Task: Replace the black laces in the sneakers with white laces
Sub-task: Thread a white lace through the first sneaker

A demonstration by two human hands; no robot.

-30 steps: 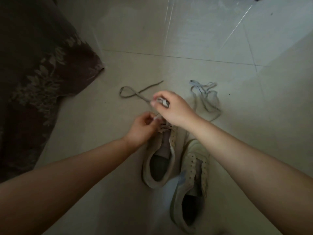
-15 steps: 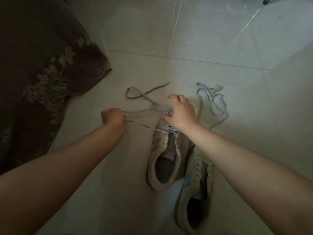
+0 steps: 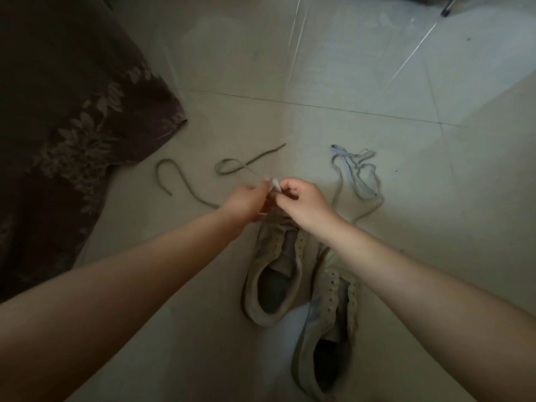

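We're pinching a lace end [image 3: 275, 185] with both hands, left hand [image 3: 246, 203] and right hand [image 3: 303, 206] fingers clamped on it, above the sneaker [image 3: 275, 274] at 12 o'clock.

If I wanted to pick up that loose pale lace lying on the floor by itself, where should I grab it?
Probably at the far end of the pale lace, where its strands lie bunched in loops. Come straight down from above and pinch several strands together. It lies flat on the tiled floor to the right of both hands, with nothing on top, so the top is the open side.
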